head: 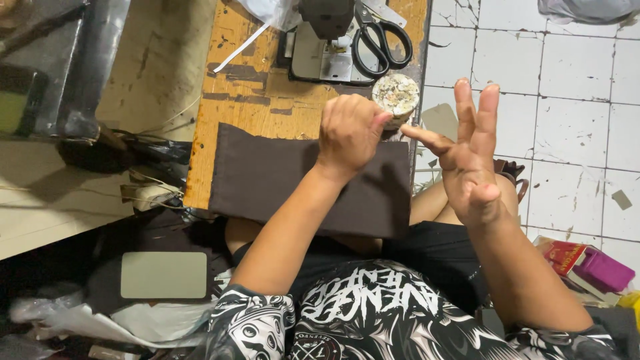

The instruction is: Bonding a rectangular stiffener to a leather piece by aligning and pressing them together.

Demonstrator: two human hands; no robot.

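Note:
A dark brown rectangle of cloth lies across the near edge of a worn wooden sewing table and hangs toward my lap. My left hand hovers over the cloth's upper right part, fingers curled into a loose fist with the thumb pointing right. My right hand is raised just past the table's right edge, fingers spread, its index finger almost meeting the left thumb. I cannot tell whether a thread runs between them.
A sewing machine base stands at the table's far end with black-handled scissors on it. A round speckled tin sits beside the left hand. White tiled floor lies to the right, with a red box and purple object.

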